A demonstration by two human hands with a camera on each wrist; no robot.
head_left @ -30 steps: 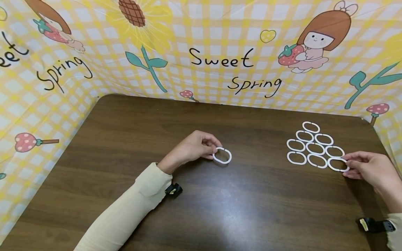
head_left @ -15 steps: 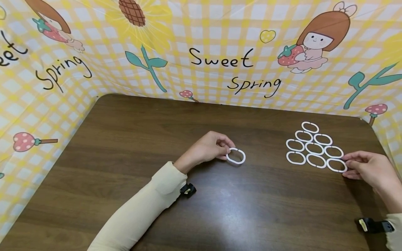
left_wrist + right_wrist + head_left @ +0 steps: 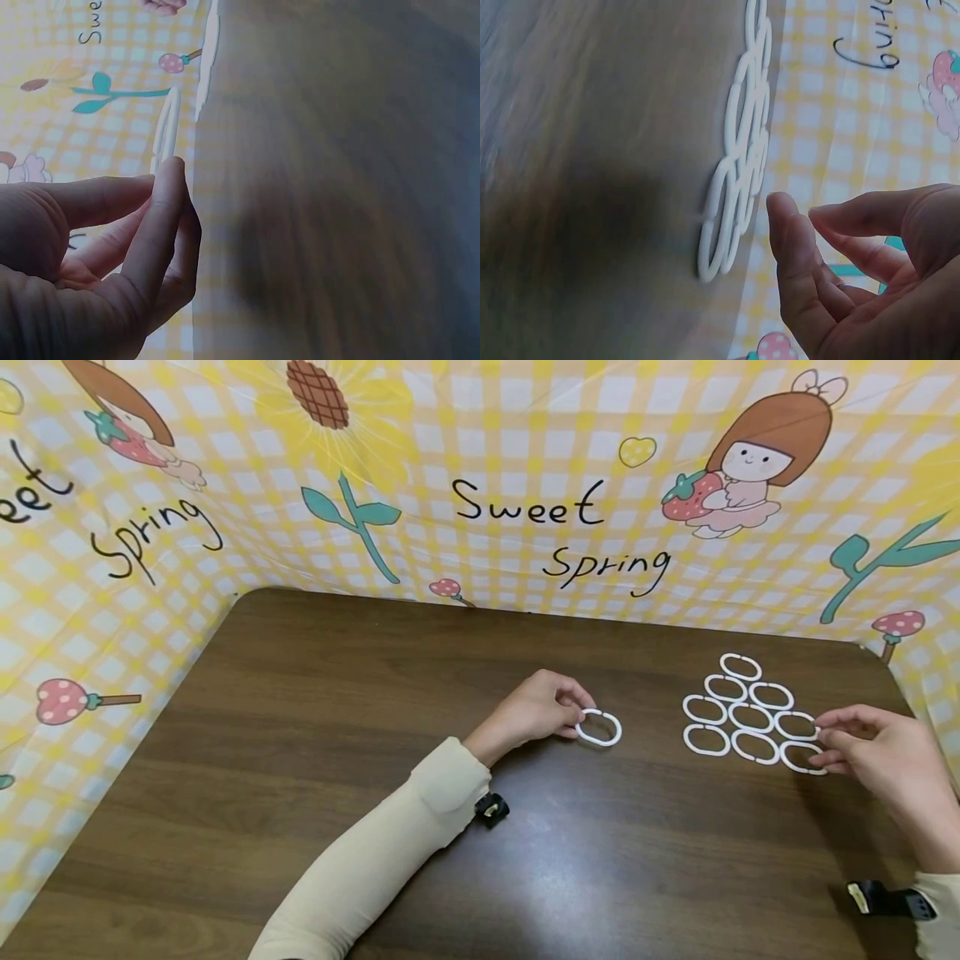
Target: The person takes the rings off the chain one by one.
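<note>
Between thumb and fingertips, my left hand pinches a white oval link with a small gap in its rim. In the left wrist view that link shows edge-on, raised over the table. Several matching links lie flat in rows at the right, narrowing to a single one at the back. My right hand hovers over the right end of the front row, partly covering the front right link. In the right wrist view its fingertips hold nothing, bent loosely toward the thumb.
A dark wooden table carries the links. Behind it and along the left hangs a yellow checked cloth with printed flowers and lettering. A black wrist device sits at the left cuff, another at the right.
My left hand has travelled right with its link, nearer to the rows. The right hand has shifted slightly up, its fingertips now off the front right link.
</note>
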